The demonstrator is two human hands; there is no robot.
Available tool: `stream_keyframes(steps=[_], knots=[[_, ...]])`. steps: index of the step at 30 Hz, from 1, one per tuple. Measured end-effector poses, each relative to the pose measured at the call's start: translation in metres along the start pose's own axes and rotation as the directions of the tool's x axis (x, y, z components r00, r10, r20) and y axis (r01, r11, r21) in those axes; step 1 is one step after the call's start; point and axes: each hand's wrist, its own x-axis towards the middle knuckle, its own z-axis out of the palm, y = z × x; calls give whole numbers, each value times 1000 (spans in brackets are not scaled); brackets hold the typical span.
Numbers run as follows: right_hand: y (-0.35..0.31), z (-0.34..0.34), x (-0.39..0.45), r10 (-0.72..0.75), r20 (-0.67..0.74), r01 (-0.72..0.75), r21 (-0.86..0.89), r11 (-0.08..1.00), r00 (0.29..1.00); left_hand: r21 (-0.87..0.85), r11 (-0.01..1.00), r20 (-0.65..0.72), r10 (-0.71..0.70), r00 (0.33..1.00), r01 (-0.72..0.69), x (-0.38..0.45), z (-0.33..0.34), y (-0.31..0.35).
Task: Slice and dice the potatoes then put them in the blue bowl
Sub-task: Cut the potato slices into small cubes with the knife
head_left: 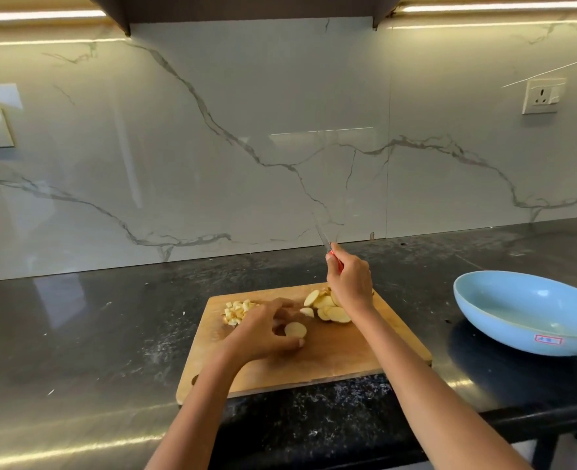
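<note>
The potato slice (295, 330) is a pale round with thin brown skin at the rim, flat on the wooden cutting board (331, 354), pinched between thumb and fingers of the left hand (266, 330). More potato slices (327, 308) are heaped just behind it, and yellowish diced potato (236, 312) is piled near the board's back left. Right hand (349, 281) is wrapped around a red-handled knife (329, 244), blade pointing up. The blue bowl (531, 312) sits right of the board on the dark counter (77, 334); its red-bordered sticker (548, 340) is too blurry to read
</note>
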Motion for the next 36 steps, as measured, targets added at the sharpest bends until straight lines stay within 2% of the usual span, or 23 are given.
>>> stream_keyframes(steps=[3,7,9,12,16,22,31,36], knots=[[-3,-2,-4,54,44,-54,3,999,998,-5,998,-75,-59,995,59,-2,2,-2],[-16,-11,-19,141,98,-151,98,984,985,-70,994,-77,-88,993,82,-3,3,-1],[-25,-20,-36,143,176,-168,135,976,974,-57,995,-81,-81,993,76,-4,3,0],[-28,-38,-66,111,344,-115,-9,993,933,-71,994,-94,-93,991,87,-4,6,-1],[-35,-63,-84,187,517,-60,-253,966,836,-63,993,-133,-110,985,102,-6,8,-1],[-62,-65,-95,163,547,120,-445,887,821,-106,988,-155,-124,980,108,-7,7,-1],[-83,-58,-103,133,571,265,-559,786,810,-142,981,-157,-152,976,130,-6,6,-1],[-98,-53,-106,23,635,426,-545,722,772,-154,980,-172,-151,974,124,-6,6,-1]])
